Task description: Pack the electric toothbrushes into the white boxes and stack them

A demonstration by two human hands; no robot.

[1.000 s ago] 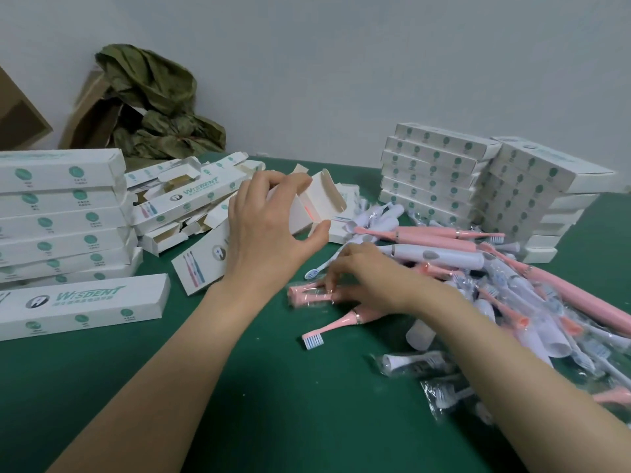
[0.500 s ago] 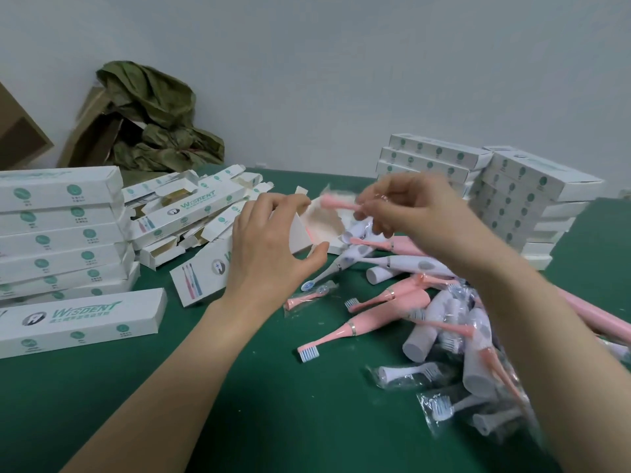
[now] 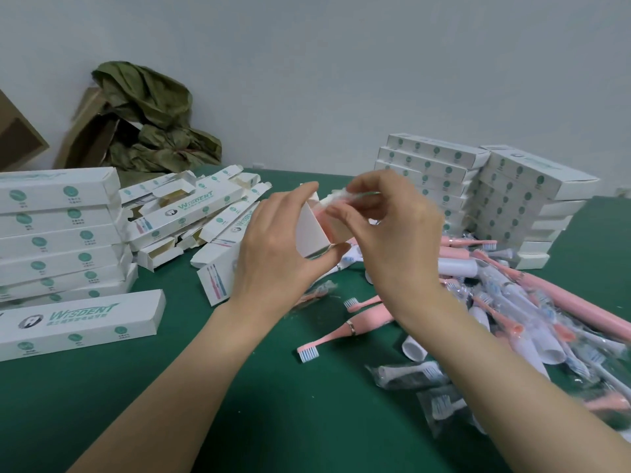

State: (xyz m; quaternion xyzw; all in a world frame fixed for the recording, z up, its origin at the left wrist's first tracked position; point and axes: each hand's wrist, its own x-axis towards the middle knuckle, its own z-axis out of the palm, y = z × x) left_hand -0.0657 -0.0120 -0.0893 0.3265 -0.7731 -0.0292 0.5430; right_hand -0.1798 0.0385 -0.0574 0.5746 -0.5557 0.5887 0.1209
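A green table runs up to a plain pale wall. Crumpled olive-green cloth and brown cardboard lie in the back left corner.

At the left edge stands a stack of closed white boxes. A single closed box lies flat just in front of it. Behind the hands sprawls a loose heap of open empty boxes. Two more stacks of boxes stand at the back right.

The left hand grips an open white box, with the fingers curled over the top and the thumb beneath. The box is tilted, its open end raised toward the right hand and its far end down near the table.

The right hand pinches a small plastic-wrapped pink brush head between thumb and fingertips, right at the mouth of that box. How far it has gone in cannot be told.

The pile of pink and white electric toothbrushes lies on the table to the right, under and beyond the right forearm. One pink toothbrush lies apart from the pile between the two arms, bristles pointing toward the camera. Bagged brush heads lie at the pile's near edge.
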